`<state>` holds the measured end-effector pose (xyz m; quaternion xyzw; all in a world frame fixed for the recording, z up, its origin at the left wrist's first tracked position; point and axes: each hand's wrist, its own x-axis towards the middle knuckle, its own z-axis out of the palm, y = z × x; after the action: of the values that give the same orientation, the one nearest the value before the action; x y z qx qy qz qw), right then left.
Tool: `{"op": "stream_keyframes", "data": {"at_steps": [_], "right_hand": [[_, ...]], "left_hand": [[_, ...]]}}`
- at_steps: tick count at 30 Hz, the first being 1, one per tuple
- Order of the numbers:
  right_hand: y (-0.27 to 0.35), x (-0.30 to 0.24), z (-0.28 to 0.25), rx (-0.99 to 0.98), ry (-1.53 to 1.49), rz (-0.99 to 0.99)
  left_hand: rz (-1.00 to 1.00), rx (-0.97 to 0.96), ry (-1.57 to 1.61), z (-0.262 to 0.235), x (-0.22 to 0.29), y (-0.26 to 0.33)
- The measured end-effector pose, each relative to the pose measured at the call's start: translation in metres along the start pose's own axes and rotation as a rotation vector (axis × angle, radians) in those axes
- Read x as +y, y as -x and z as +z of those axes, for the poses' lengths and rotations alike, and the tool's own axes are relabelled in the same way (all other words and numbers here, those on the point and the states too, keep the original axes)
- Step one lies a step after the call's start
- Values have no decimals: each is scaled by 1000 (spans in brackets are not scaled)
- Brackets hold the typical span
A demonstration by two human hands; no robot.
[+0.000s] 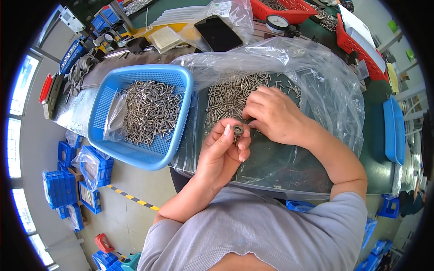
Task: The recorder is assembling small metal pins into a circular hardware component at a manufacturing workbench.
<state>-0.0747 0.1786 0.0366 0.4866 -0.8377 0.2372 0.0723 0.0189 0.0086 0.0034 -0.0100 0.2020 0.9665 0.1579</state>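
Observation:
My left hand (224, 147) holds a small round metal ring (238, 130) between thumb and fingers; a thin metal pin seems to stick out below it. Close beside it, my right hand (273, 116) is bent over with its fingertips pinched together near the ring. Whatever those fingertips hold is hidden or too small to name. Behind both hands, a heap of small metal pins (228, 97) lies on a sheet of clear plastic (316, 86). To the left stands a blue plastic basket (97, 115) holding many similar pins (151, 110) and a crumpled clear bag (116, 118).
At the back are a black phone (219, 33), a dial gauge (276, 23) and a red basket (289, 16) of metal parts. A red tray with papers (361, 40) stands at the back right. A blue tray (393, 131) sits at the right edge. Blue crates (61, 189) fill the floor at left.

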Motion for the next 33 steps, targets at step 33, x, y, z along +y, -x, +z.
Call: {"op": "stream_keyframes", "data": {"at_steps": [33], "right_hand": [[-6,-16,-8,-81,-897,285]], "left_hand": [[-69,4,-77,-1,2,0]]}}
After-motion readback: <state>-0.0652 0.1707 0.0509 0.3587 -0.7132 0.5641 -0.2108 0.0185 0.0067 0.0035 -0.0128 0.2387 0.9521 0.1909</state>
